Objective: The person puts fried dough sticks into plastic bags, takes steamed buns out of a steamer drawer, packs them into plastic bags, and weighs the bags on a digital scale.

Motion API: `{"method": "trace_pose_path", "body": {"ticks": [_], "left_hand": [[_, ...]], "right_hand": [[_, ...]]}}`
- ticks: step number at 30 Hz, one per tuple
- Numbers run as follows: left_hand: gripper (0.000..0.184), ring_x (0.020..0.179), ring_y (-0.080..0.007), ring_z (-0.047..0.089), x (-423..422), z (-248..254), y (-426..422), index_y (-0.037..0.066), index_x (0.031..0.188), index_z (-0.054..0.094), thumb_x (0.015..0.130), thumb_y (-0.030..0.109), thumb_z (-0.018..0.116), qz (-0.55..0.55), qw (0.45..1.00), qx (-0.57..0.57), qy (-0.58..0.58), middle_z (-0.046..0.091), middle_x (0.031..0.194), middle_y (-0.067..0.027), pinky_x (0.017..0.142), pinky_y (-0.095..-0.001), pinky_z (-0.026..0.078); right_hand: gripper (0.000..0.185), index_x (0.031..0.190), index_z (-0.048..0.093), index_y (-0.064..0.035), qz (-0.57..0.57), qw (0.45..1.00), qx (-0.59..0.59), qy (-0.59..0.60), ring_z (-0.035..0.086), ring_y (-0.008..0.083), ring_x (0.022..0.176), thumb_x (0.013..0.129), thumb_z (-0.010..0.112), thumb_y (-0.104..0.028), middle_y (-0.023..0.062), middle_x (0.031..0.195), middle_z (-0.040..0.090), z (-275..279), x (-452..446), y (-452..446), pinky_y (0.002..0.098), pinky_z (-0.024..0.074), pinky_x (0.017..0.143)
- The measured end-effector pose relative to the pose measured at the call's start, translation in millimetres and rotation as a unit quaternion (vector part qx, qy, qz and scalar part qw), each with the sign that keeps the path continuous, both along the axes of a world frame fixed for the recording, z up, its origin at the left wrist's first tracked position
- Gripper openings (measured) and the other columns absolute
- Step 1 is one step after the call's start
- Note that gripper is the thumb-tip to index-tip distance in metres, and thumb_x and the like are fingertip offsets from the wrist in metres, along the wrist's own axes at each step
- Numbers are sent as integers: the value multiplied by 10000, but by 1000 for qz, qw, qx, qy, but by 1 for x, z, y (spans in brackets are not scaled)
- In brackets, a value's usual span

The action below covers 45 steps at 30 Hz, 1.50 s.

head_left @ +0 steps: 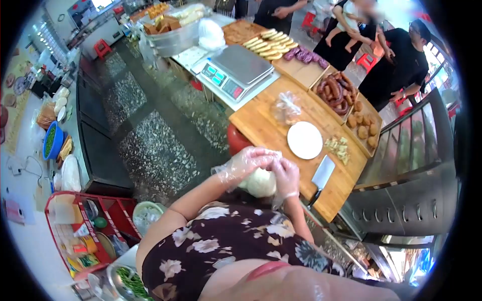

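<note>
Both hands wear clear plastic gloves and meet at the near edge of the wooden board (251, 116). My left hand (249, 161) and my right hand (286, 176) pinch a small pale piece between their fingertips; what it is cannot be made out. Just below them is a round whitish bundle (262, 183), partly covered by the hands. On the board lie a white round plate (305, 140), a cleaver (323, 173) with a black handle, a heap of chopped pale pieces (338, 149) and a clear plastic bag (288, 106).
A digital scale (241, 65) stands beyond the board. Trays hold sausages (335, 93), browned pieces (362, 125) and pale long pieces (271, 44). People (396, 62) stand across the table. A red rack (95, 226) and a bin (147, 214) are at the lower left.
</note>
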<state>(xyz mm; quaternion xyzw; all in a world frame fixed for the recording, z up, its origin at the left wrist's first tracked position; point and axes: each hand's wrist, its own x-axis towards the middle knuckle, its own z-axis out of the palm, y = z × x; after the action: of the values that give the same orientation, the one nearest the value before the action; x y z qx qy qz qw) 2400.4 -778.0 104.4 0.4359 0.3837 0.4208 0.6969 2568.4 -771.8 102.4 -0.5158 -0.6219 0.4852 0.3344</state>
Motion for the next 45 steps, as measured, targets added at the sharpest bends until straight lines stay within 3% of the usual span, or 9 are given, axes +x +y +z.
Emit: {"method": "trace_pose_path", "body": {"ticks": [4,13,18,20,24,27,32,37,45], "left_hand": [[279,910,-118,584,-116,-26,31,3,1104,618,844,31,522,72,996,-42,30,636,1036,-45,883,-255,452],[228,770,-79,611,-284,25,251,56,1098,645,892,87,552,189,973,82,103,671,1030,-24,765,-243,488],[306,950,-106,583,-292,-17,406,56,1122,619,833,138,673,3,981,157,114,635,1060,-4,844,-279,482],[449,1065,-106,539,-275,-49,463,78,1202,572,781,119,723,-122,967,213,64,599,1134,7,944,-301,433],[177,853,-81,557,-297,-80,540,99,926,648,818,239,656,-229,910,142,313,627,870,18,800,-262,454],[212,792,-155,589,-327,-121,570,55,873,630,847,252,556,-76,971,-142,-177,624,821,-54,796,-302,473],[241,733,-188,621,-321,-131,567,17,926,631,870,233,542,97,872,-306,-371,650,864,-102,671,-315,532],[243,664,-59,566,-299,-82,567,81,1045,618,827,180,658,-265,945,-192,12,642,872,-27,540,-158,445],[585,1181,-359,510,-331,-117,598,17,1312,392,741,9,521,-405,725,-391,-397,505,1263,-270,1037,-475,381]], "right_hand": [[164,757,613,-8,-37,869,-204,448,546,151,675,834,573,-148,51,709,587,-72,-83,70,276,443,668],[249,981,624,63,-57,862,-84,496,627,281,944,785,471,67,129,978,649,-4,-217,292,379,515,854],[247,1072,615,17,0,975,214,-51,637,233,948,836,587,-52,122,1077,642,-21,-253,411,302,534,720],[287,1145,607,-113,101,762,293,-568,616,281,971,879,562,-210,124,1130,613,-62,-273,475,347,501,810],[244,1084,642,-38,4,982,42,182,588,229,1012,899,531,-153,103,1077,640,-132,-265,527,372,440,926],[224,779,597,-13,-12,599,-193,777,593,288,843,813,486,-204,137,813,632,-155,-248,516,415,456,856],[141,825,577,25,-278,553,-284,733,573,253,756,778,522,-97,125,789,598,-154,-262,509,354,504,719],[281,1093,647,-85,-131,976,-23,172,581,228,799,815,631,-120,107,950,618,-117,-286,527,319,494,724],[314,1038,690,-150,45,980,124,-147,554,289,893,723,686,-139,114,938,566,-111,-291,537,357,470,776]]}}
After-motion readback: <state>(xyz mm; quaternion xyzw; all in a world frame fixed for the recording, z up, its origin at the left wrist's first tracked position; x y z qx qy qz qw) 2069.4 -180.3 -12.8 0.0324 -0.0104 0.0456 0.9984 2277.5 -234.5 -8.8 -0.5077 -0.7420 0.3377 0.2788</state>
